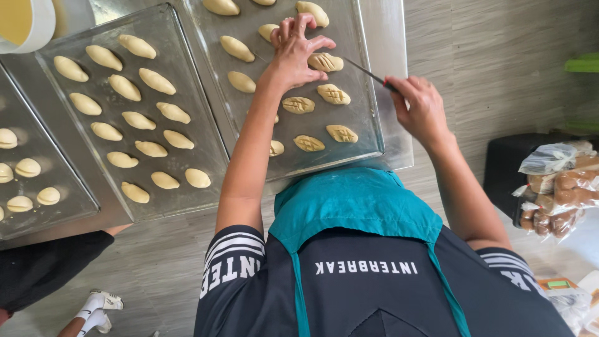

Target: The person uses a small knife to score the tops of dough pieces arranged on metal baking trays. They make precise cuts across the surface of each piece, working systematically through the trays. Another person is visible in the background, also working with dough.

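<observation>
— What's under your left hand (298,53)?

— A dull grey metal tray (368,134), brushed and a little smeared. The dough pieces (333,94) just beside your fingers are pale, smooth and matt, some with a scored crisscross surface.

— And in your right hand (419,107)?

— A thin knife (364,72), its metal blade dark with a slight sheen.

— Nearer you?

— Your apron (355,203) is teal cloth, matt. Off to the right of your right hand, a clear plastic bag (555,181) looks glossy and crinkled.
</observation>
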